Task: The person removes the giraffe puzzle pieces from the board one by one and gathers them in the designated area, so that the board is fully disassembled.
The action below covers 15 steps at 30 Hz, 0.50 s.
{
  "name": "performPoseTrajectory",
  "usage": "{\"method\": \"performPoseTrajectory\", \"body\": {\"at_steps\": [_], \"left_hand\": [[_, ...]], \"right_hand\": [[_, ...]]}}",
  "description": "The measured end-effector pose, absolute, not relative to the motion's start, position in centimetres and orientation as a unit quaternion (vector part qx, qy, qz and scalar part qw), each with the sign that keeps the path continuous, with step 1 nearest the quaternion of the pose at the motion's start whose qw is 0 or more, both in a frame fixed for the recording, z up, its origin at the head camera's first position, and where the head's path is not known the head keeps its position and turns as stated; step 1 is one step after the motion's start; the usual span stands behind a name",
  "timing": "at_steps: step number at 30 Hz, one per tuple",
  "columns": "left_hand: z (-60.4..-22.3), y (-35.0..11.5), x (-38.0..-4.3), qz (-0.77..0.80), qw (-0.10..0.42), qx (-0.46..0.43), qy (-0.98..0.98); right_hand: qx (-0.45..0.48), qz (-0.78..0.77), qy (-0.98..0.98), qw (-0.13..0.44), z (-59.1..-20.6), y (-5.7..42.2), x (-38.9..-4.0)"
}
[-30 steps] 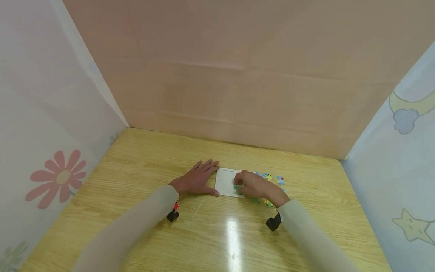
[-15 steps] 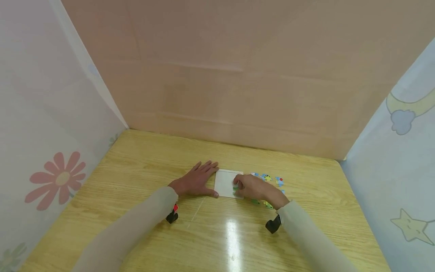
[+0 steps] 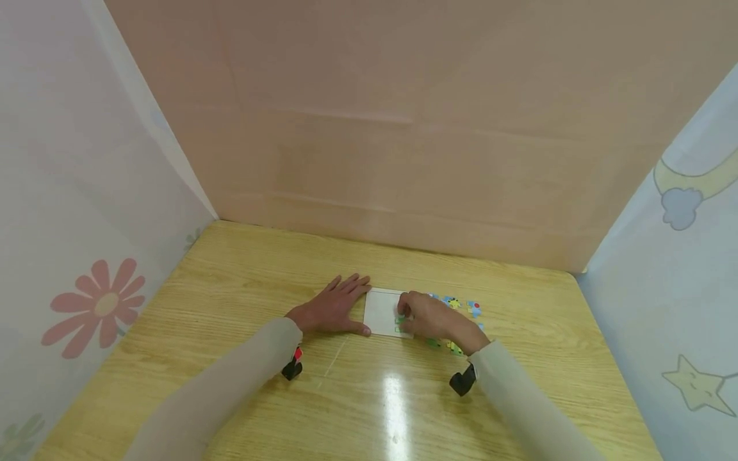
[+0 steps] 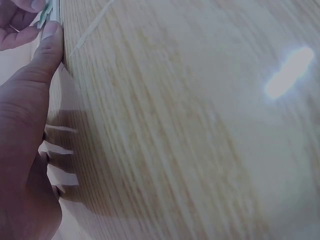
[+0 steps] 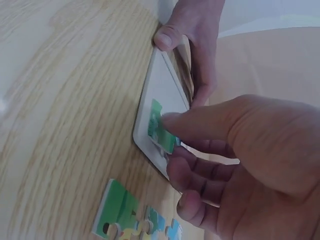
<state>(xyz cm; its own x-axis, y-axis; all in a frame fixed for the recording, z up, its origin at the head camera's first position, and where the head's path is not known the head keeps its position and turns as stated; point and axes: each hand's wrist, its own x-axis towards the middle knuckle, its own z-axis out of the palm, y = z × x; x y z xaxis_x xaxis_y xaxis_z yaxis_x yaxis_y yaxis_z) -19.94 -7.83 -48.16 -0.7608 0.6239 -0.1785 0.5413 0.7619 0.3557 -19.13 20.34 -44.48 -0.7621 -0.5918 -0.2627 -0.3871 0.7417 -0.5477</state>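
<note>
A white puzzle board lies flat on the table. My left hand rests at its left side, fingers spread, thumb at the near corner and fingertips at the far one. In the left wrist view the thumb touches the board's edge. Over the board's right part, my right hand pinches a green jigsaw piece between thumb and fingers. That piece is tilted, and the fingers partly hide it. Whether its lower end touches the board I cannot tell.
Several loose jigsaw pieces in blue, yellow and green lie right of the board, partly behind the right hand. Nearest the board in the right wrist view is a green piece. A tan backdrop rises behind the wooden table.
The right hand stays over the board's right part, shifting its fingers slightly as the green piece tilts. The left hand keeps its place.
</note>
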Motion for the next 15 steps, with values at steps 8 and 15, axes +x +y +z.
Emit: {"method": "performPoseTrajectory", "body": {"at_steps": [8,15], "left_hand": [[-48.59,-7.92,-20.07,0.133,0.143,0.308,0.931],[-48.76,-7.83,-20.14,0.134,0.147,0.307,0.931]], "right_hand": [[-0.288,-0.290,0.887,0.214,-44.43,20.73,-19.18],[-0.296,-0.310,0.878,0.213,-44.20,21.08,-18.93]]}}
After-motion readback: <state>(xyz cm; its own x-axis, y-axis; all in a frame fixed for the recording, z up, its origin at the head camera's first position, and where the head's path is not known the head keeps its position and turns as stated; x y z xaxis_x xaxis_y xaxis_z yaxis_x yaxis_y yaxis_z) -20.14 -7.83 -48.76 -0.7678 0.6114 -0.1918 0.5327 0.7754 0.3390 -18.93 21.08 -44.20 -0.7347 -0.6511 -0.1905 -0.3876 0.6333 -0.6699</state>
